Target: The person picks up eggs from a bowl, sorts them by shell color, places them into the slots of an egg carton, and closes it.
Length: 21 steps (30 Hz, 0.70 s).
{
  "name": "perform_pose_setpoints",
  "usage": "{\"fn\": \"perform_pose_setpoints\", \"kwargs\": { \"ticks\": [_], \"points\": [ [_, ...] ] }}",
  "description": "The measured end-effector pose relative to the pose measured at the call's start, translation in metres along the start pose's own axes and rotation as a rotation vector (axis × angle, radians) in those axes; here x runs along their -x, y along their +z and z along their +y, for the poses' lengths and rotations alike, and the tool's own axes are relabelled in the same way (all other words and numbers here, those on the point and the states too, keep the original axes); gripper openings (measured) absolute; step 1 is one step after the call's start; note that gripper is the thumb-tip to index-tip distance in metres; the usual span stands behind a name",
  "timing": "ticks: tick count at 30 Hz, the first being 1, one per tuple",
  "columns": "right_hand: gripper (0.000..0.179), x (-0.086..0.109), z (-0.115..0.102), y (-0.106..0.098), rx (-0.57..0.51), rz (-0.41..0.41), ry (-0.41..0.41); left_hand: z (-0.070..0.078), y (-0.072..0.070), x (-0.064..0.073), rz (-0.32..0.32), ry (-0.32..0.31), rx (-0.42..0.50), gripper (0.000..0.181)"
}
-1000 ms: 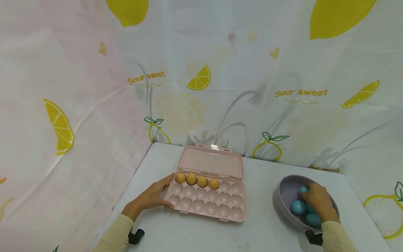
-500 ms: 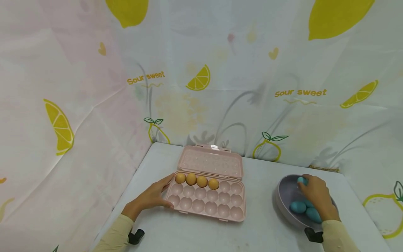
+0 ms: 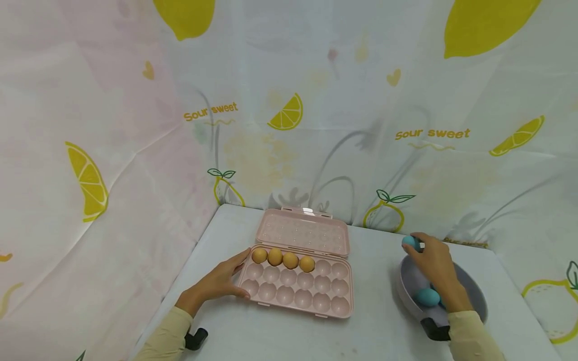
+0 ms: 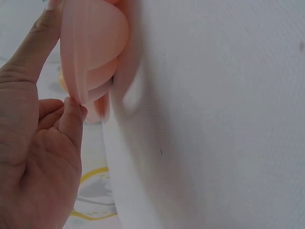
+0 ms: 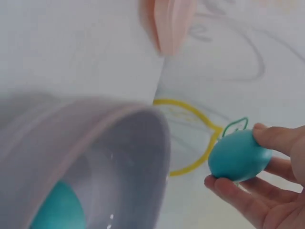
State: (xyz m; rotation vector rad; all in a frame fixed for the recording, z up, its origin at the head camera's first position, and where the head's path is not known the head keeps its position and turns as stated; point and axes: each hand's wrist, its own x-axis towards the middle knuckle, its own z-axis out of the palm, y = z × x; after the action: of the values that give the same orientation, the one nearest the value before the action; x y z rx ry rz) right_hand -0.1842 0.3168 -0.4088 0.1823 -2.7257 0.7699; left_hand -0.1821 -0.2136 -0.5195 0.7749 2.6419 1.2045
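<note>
Fingers (image 5: 240,198) of the right hand (image 3: 435,263) are part-curled round a smooth, glossy turquoise-blue egg (image 5: 239,156), thumb set against fingertips and parted only by the egg's own width. The egg is held in the air, apart from the smooth grey-purple round bowl (image 3: 412,277), near that bowl's far left rim. It looks stiff-shelled and is probably light, with a surface slick enough to roll out of a loose pinch; whether it is real and brittle or a hard imitation I cannot tell, so gentle pressure seems wise. Its rounded sides are the place to take hold, thumb opposed to two or more fingertips, much as here.

Below the hand, another oval blue egg (image 3: 428,297) lies in the bowl, with a sliver of blue beside it mostly hidden by the wrist.

Well to the left, the left hand (image 3: 221,278) grips the short end of a pale pink plastic egg tray (image 3: 285,296), its thumb at the near corner and its fingers toward the far one. The tray seems thin, light and fairly rigid, likely to slide if unheld; its end rim suits steadying. Four round orange-yellow eggs (image 3: 275,256) sit in the far row, from the left. Behind them its hinged pink lid (image 3: 303,233) lies back on the white worktop (image 3: 375,281).
</note>
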Motion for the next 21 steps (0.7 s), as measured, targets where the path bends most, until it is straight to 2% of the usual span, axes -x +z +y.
{"fn": "perform_pose_setpoints", "kwargs": {
  "ticks": [5,13,21],
  "points": [
    [0.043,-0.005,-0.016,0.011,-0.103,0.017,-0.005,0.000,0.000,0.000,-0.006,-0.007,0.006,0.126],
    [0.041,-0.014,-0.035,0.038,-0.187,0.048,-0.033,-0.001,0.000,0.000,-0.010,-0.007,0.017,0.126],
    [0.040,-0.024,-0.061,0.070,-0.293,0.001,-0.053,0.000,-0.001,0.000,-0.007,0.003,0.023,0.125]
  ]
}}
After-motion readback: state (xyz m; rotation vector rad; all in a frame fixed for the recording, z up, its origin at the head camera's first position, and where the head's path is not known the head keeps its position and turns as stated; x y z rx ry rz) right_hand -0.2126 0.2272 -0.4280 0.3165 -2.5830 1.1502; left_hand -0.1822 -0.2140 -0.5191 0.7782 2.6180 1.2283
